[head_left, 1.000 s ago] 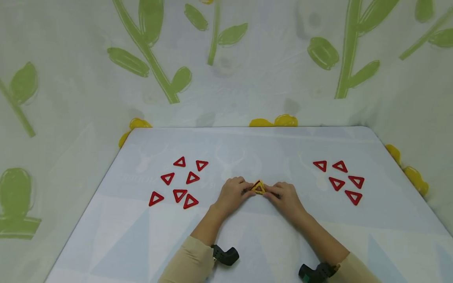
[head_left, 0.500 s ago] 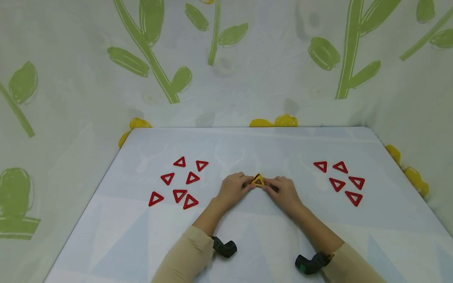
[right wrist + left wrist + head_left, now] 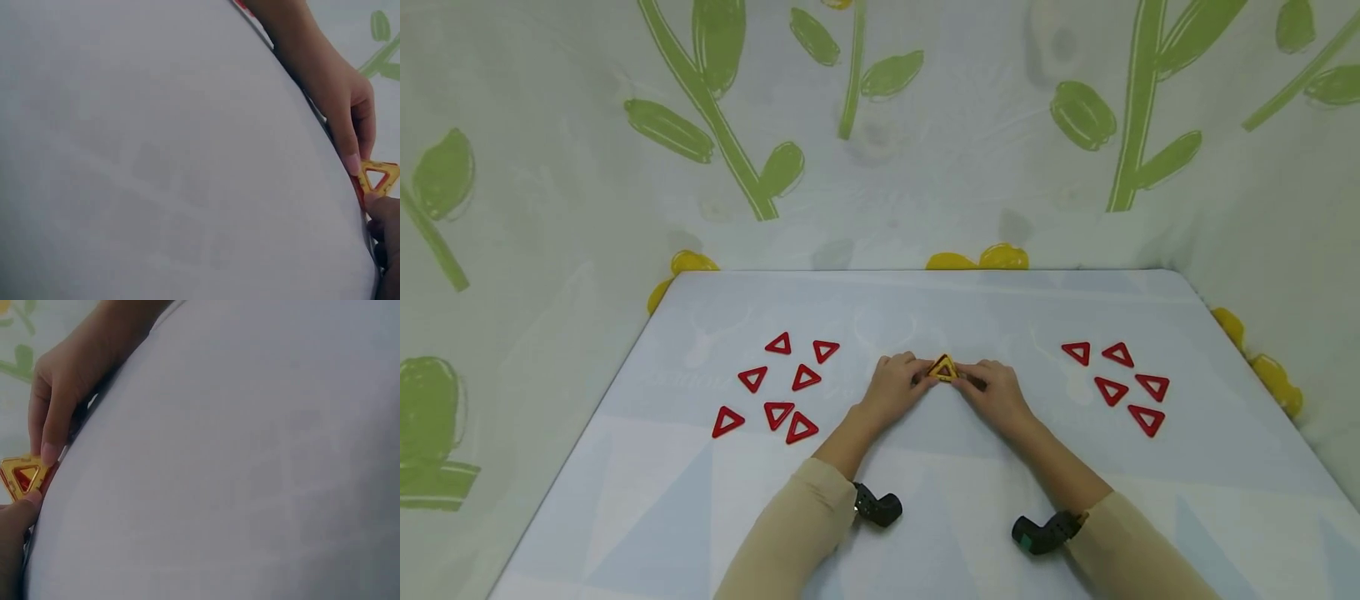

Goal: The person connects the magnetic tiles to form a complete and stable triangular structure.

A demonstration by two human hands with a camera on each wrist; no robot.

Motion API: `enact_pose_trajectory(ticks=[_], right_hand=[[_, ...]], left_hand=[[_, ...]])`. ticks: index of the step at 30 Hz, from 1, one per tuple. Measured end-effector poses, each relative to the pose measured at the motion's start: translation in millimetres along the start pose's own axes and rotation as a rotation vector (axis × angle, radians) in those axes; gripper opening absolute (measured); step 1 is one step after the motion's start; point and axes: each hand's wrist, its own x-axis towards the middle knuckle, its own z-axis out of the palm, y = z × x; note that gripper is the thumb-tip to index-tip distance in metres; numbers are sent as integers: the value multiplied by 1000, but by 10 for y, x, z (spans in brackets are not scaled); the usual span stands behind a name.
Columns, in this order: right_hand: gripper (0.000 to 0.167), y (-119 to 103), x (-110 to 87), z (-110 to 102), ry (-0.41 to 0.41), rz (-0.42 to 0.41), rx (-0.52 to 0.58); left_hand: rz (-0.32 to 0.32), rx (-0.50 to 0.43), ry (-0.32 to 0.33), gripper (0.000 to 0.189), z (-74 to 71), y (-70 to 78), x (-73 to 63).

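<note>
Out over the middle of the table, my left hand (image 3: 891, 387) and right hand (image 3: 998, 396) pinch a small triangular plastic block (image 3: 945, 377) from opposite sides with thumb and fingers. It has a yellow triangular frame in front and red frame parts behind it. In both wrist views, the yellow frame (image 3: 30, 460) shows between the two hands' fingertips, with red along its edge. Its far side is hidden, and I cannot tell how many frames make it up.
Several red triangular frames (image 3: 806, 377) lie scattered flat on the table's left. Several more red triangular frames (image 3: 1111, 390) lie on the right. The pale table (image 3: 917, 517) ends at a wall cloth (image 3: 895, 208) printed with leaves. Each forearm wears a black camera (image 3: 880, 508).
Both hands have moved away from the body, toward the table's far edge, carrying the triangular block between them. The red frames on either side stay where they were.
</note>
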Motion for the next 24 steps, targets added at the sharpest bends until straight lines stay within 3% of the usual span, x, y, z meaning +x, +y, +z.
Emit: enact_pose_trajectory(ticks=[7, 16, 20, 24], right_hand=[[30, 74, 106, 31, -23, 81, 27], [30, 110, 235, 74, 1, 104, 21], [31, 100, 269, 70, -3, 128, 14], [31, 110, 298, 76, 15, 132, -13]], left_hand=[[-24, 50, -40, 37, -35, -4, 86], [33, 135, 5, 38, -49, -48, 184], [21, 177, -9, 38, -2, -77, 221], [-6, 162, -3, 38, 24, -76, 238]])
